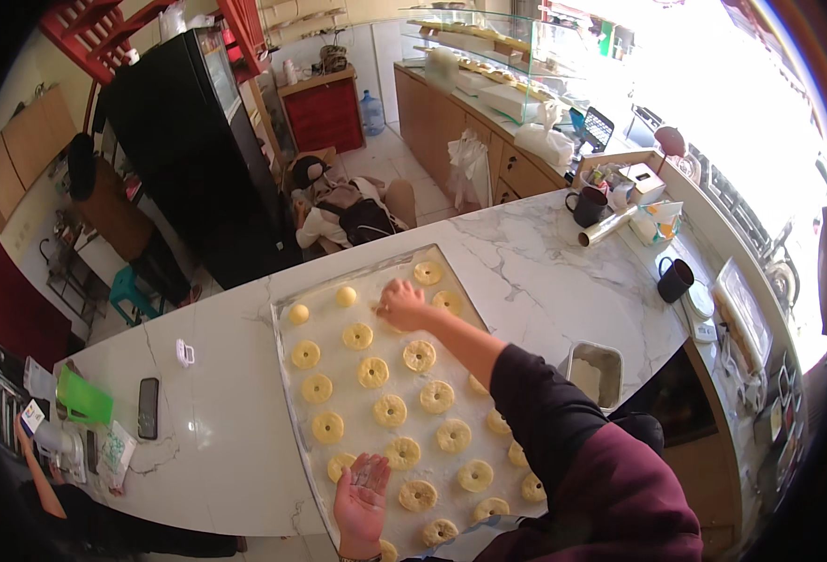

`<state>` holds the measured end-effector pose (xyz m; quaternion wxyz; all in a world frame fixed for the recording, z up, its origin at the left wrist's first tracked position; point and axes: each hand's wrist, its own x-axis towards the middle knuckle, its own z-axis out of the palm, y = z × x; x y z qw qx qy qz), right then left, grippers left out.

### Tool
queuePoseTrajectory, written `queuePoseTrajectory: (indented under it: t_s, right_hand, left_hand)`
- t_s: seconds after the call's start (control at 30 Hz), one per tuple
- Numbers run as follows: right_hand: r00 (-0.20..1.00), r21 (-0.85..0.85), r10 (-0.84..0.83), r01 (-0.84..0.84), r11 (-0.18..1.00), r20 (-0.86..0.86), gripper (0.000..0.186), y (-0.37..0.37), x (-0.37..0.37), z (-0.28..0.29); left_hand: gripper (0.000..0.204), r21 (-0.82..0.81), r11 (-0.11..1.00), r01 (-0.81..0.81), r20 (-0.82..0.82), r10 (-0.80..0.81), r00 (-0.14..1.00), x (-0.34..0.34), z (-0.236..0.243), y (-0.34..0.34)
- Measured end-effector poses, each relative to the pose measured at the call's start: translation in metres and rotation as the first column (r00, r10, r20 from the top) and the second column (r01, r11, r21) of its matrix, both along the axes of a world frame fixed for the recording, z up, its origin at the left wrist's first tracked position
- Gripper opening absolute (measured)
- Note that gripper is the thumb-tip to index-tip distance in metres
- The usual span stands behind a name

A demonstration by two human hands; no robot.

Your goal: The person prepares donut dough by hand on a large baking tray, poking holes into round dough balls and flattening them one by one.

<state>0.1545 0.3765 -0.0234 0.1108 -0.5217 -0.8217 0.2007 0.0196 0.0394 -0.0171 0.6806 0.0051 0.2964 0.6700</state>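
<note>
A large metal baking tray [337,362] lies on the marble counter, with rows of pale dough rings [389,410] on its floured surface. Two smooth dough balls, one at the far left corner [298,314] and another beside it [346,296], have no holes. My right hand [400,305] reaches across to the far rows, its fingers bent down at the tray; what lies under them is hidden. My left hand [362,496] is held palm up over the near left part of the tray, fingers stretched, nothing in it. Flour dusts its palm.
A metal tin [594,375] stands right of the tray. Dark mugs [676,279] and a small scale [701,302] are farther right. A phone [148,408] and green container [84,395] lie left, near a co-worker's hand [28,438]. Someone crouches [353,211] beyond the counter.
</note>
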Motion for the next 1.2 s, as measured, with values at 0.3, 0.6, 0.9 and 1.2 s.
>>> queuePoseTrajectory:
  t_s: [0.3,0.6,0.9,1.2]
  right_hand:
    - [0.821,0.307,0.521,-0.446,0.841,-0.235,0.030,-0.228,0.030,0.072]
    - [0.883,0.419,0.452,-0.366,0.831,-0.125,0.031,-0.281,0.054,0.096]
    - [0.834,0.496,0.426,-0.219,0.840,-0.352,0.028,-0.311,0.058,0.109]
    - [0.710,0.071,0.220,-0.234,0.970,-0.669,0.025,-0.304,0.065,0.118]
  left_hand:
    - [0.034,0.077,0.991,-0.106,-0.293,0.124,0.948,0.026,0.045,0.004]
    - [0.019,0.134,0.991,0.004,-0.352,0.044,0.935,0.051,0.052,-0.004]
    - [0.021,0.188,0.973,0.134,-0.495,-0.024,0.869,0.049,0.069,-0.008]
    - [0.022,0.275,0.961,0.039,-0.660,0.160,0.734,0.049,0.065,-0.015]
